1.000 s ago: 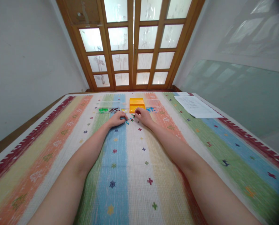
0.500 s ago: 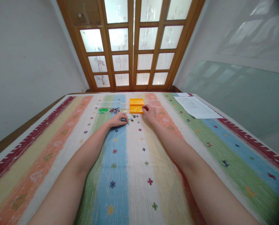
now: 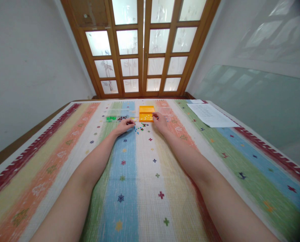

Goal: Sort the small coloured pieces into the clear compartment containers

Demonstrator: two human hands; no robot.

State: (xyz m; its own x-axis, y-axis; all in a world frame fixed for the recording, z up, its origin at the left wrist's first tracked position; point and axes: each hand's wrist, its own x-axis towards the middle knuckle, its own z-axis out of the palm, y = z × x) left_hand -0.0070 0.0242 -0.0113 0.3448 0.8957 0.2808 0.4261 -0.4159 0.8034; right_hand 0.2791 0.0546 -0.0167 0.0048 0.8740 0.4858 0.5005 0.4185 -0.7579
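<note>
Both my arms stretch far forward over a striped cloth (image 3: 139, 174). My left hand (image 3: 125, 125) lies knuckles up with its fingers curled together, just in front of a clear box holding green pieces (image 3: 111, 118) and dark red pieces (image 3: 123, 118). My right hand (image 3: 160, 120) sits at the right edge of an orange tray (image 3: 146, 113), fingertips pinched at its rim; what they hold is too small to make out. A scatter of small coloured pieces (image 3: 140, 127) lies on the cloth between the two hands.
A white sheet of paper (image 3: 210, 114) lies at the far right of the cloth. A wooden glazed door (image 3: 142, 50) stands behind the table. White walls close in on the left and right.
My right hand has moved forward from the scattered pieces to the orange tray's right edge. My left hand has shifted slightly forward toward the clear box.
</note>
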